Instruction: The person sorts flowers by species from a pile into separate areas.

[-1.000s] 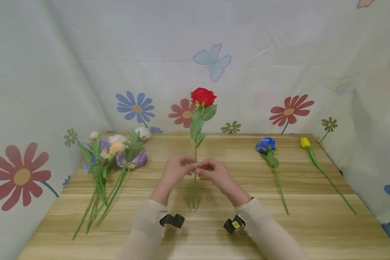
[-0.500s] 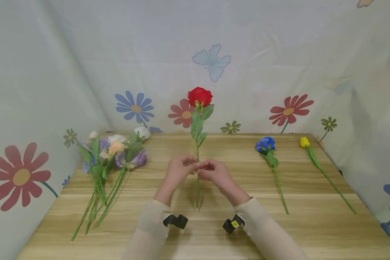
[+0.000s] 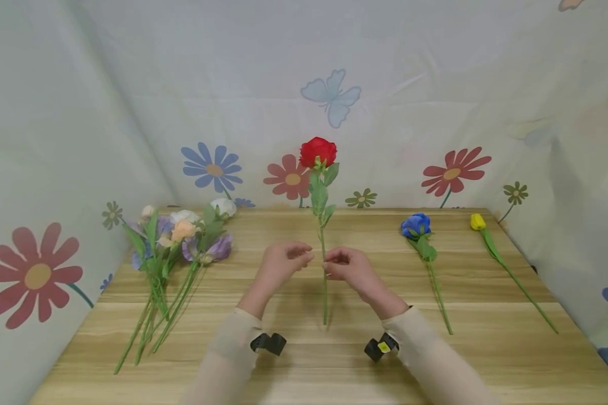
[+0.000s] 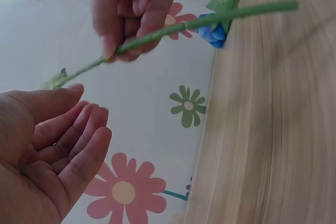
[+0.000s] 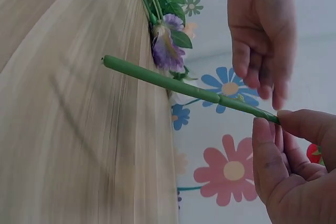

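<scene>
An artificial red rose (image 3: 318,153) stands upright in the middle of the head view, its leafy stem pointing down. My right hand (image 3: 352,271) pinches this stem between thumb and fingertips at about mid-length. In the right wrist view the green stem (image 5: 163,81) runs out from the pinch toward the table, its cut end free. My left hand (image 3: 284,264) is just left of the stem and holds nothing. Its relaxed fingers (image 4: 79,156) are gently bent, with a gap between thumb and fingertips in the left wrist view.
At the left of the wooden table (image 3: 294,360) lies a bunch of mixed flowers (image 3: 182,230), white, peach and purple. A blue rose (image 3: 415,225) and a yellow tulip (image 3: 478,221) lie apart on the right. Behind hangs a flower-printed curtain (image 3: 263,101).
My left fingers have let go of the rose's stem, where both hands met before. My right hand has carried the rose a little to the right. The flowers on the table stay put.
</scene>
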A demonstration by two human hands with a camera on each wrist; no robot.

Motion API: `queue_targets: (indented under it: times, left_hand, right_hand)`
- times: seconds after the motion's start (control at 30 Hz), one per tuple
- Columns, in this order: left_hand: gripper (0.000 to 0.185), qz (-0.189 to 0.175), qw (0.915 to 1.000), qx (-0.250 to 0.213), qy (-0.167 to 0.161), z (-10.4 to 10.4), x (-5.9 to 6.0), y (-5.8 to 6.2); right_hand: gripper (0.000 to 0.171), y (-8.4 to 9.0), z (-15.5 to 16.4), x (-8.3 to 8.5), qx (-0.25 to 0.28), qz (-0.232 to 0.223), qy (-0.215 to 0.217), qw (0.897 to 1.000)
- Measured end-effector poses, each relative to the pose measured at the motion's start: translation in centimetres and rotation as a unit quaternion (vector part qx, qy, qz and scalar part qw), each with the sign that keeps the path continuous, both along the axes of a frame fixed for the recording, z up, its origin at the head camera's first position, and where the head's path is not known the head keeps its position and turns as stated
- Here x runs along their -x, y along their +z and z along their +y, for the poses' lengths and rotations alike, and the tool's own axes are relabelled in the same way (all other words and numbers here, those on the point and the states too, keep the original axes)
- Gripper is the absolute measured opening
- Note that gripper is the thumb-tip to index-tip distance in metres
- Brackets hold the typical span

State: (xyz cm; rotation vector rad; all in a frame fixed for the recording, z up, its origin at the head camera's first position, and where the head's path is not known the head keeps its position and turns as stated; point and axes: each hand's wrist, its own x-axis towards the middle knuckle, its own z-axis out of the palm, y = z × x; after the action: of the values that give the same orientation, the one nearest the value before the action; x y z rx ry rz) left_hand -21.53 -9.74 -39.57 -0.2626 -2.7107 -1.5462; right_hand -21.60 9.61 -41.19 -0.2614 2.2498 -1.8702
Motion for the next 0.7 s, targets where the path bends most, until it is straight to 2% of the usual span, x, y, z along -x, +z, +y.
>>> queue_targets:
  times: [0.37,0.53,0.7]
  left_hand:
    - [0.026,0.014,0.9973,0.070,-0.012,-2.3,-0.2,-0.4]
    - [0.028,0.018,0.9933,0.113,-0.015,-4.0,-0.3,-0.9]
    - [0.030,0.004,0.9907,0.135,-0.017,-6.2,-0.8,-1.3]
  right_hand:
    - [0.026,-0.5,4.1,0.0,-0.032,-0.001,-0.021,0.999]
    - [0.030,-0.8,5.7,-0.2,-0.046,-0.010,-0.025,0.999]
    - [0.033,-1.0,7.3,-0.5,-0.062,-0.024,-0.034,0.997]
